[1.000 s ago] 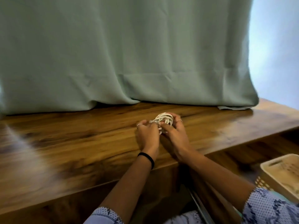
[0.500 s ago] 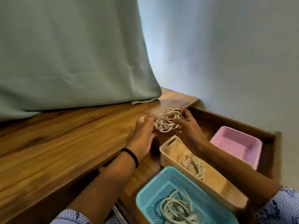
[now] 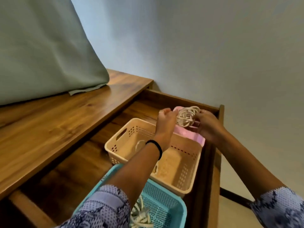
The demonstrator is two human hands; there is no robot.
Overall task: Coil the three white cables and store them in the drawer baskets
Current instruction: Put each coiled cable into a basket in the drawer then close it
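Baskets number three; two hold one cable each, hands grip a third.

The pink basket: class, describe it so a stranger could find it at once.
Start at the open wooden drawer beside the desk. Three baskets sit in a row; the pink basket is farthest, beyond the beige basket. Both hands hold a coiled cable above it.

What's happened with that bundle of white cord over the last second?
Both hands, left hand and right hand, carried the coiled cable off the tabletop to above the pink basket in the drawer. Their grip stayed; the beige basket and blue basket kept their cables.
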